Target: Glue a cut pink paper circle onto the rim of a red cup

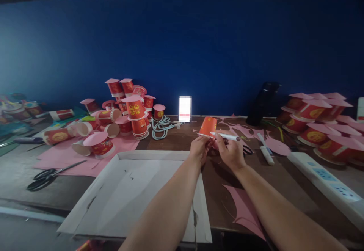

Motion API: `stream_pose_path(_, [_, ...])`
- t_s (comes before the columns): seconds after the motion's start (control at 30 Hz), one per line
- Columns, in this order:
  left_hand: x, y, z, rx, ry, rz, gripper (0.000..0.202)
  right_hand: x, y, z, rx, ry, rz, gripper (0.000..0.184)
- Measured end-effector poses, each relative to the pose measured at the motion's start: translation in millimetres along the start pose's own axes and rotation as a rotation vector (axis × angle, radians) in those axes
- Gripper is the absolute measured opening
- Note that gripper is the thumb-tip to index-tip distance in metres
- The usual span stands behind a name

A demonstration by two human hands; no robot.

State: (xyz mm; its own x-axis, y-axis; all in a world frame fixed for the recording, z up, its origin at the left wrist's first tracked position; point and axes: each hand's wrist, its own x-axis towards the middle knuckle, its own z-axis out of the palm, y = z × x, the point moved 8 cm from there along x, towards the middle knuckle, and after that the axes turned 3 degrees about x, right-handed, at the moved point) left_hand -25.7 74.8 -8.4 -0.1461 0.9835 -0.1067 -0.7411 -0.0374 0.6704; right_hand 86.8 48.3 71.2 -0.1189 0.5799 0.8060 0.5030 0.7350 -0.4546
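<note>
My left hand point(201, 149) is closed on the rim of a red paper cup point(208, 126), which is held tilted with its base pointing up and away. In my right hand point(229, 152) a white marker pen point(226, 136) is pinched, its tip near the cup's side. Whether the tip touches the cup I cannot tell. Part of the cup's rim is hidden behind my fingers. Just right of my right hand, black scissor handles point(248, 150) show on the table.
Red cups topped with pink paper point(133, 109) are stacked at left; more cups point(315, 110) stand at right. Scissors point(45, 177) lie on the left, a white box lid point(113, 205) in front. A power strip point(327, 177), glue tube point(266, 155) and black bottle point(262, 103) are at right.
</note>
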Motion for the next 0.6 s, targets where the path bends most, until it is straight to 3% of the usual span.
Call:
stream_pose_path(0.13, [-1.2, -1.1, 0.1, 0.003, 0.001, -0.023, 0.01, -0.2, 1.5, 1.0, -0.013, -0.007, 0.003, 0.026])
stream_pose_path(0.37, [-2.2, -1.9, -2.3, -0.097, 0.028, -0.064, 0.016, 2.8, -3.3, -11.1, -0.038, 0.1, -0.012, 0.027])
stream_pose_path(0.6, [-2.1, -3.0, -1.9, -0.094, 0.024, -0.083, 0.015, 3.8, -3.4, -7.9, -0.023, 0.066, -0.007, 0.027])
